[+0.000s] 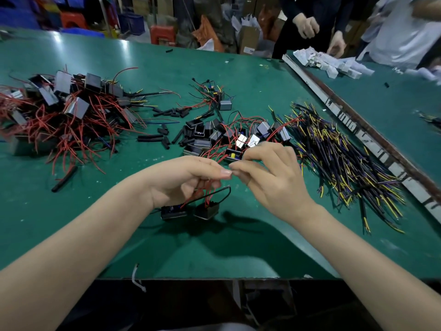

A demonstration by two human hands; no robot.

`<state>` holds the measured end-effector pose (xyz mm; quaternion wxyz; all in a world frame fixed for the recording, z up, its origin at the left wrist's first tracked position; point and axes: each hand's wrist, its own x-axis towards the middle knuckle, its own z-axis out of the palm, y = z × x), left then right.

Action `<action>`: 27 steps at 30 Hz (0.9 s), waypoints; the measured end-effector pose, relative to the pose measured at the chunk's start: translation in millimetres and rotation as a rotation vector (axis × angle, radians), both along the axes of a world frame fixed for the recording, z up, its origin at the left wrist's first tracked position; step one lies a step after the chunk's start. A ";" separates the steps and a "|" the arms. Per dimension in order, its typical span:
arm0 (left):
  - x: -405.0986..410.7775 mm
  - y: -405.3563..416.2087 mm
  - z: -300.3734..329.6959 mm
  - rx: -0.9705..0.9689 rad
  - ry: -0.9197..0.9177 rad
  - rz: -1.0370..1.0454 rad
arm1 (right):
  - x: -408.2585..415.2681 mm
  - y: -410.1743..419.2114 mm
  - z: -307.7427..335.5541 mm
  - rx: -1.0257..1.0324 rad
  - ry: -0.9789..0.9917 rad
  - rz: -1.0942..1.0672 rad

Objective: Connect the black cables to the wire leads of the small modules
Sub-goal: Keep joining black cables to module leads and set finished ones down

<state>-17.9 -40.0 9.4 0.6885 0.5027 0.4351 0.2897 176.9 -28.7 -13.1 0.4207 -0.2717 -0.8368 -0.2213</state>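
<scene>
Both hands meet over the green matted worktop (119,235), fingertips nearly touching. The left hand (183,180) is curled, pinching a bunch of thin red wire leads (210,185) that rise from two small black box-shaped modules (191,211) hanging just under it, close to the mat or resting on it. The right hand (269,173) pinches narrow at thumb and forefinger, seemingly on a lead end (too fine to make out).

To do this join well, I judge the left hand should hold one lead apart from its neighbours, so the right can work on a single bared end. No black cable shows in either hand; the loose heap of black cables with yellow and purple cores (338,158) lies to the right, near the right hand. Pick one out singly, since they lie tangled. A slack black wire (222,189) loops below the fingers and could snag.
</scene>
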 end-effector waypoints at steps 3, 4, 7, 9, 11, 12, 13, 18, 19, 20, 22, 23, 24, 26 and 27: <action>-0.8 -2.6 1.9 0.066 0.032 0.011 | 0.0 -3.6 6.0 -0.143 -0.065 0.041; -1.2 -3.8 3.0 0.119 0.067 0.023 | -1.6 -5.3 7.9 -0.237 -0.048 0.058; -3.7 -5.8 6.2 0.314 0.124 0.041 | -7.0 -10.3 11.8 -0.538 0.080 0.128; -4.4 -6.7 9.7 0.489 0.225 0.050 | -10.3 -13.9 16.4 -0.708 0.165 0.155; -6.1 -6.2 13.7 0.696 0.382 0.064 | -15.0 -16.6 23.4 -0.916 0.216 0.103; -7.5 -5.7 15.4 0.804 0.458 0.064 | -17.2 -17.5 27.6 -1.057 0.251 0.066; -9.2 -5.4 16.5 0.910 0.530 0.058 | -18.7 -17.5 31.3 -1.204 0.291 0.034; -9.0 -7.9 15.4 1.309 0.851 0.015 | -18.6 -12.8 39.3 -2.087 0.564 0.124; -8.6 -8.0 13.8 1.329 0.869 0.017 | -16.6 -12.8 38.6 -2.168 0.566 0.153; -8.6 -8.1 12.2 1.310 0.851 0.017 | -14.3 -13.1 37.5 -2.211 0.561 0.188; -9.3 -7.8 9.6 1.172 0.705 0.032 | -9.1 -13.4 35.8 -2.215 0.580 0.257; -9.4 -7.5 8.2 1.084 0.617 0.053 | -6.4 -13.2 34.9 -2.181 0.605 0.273; -9.4 -7.0 7.2 0.985 0.530 0.081 | -3.2 -12.2 33.6 -2.127 0.622 0.270; -8.5 -6.9 4.8 0.768 0.370 0.134 | 1.8 -9.9 29.4 -1.944 0.591 0.198; -8.3 -6.7 3.6 0.680 0.302 0.154 | 3.3 -9.1 25.9 -1.802 0.548 0.135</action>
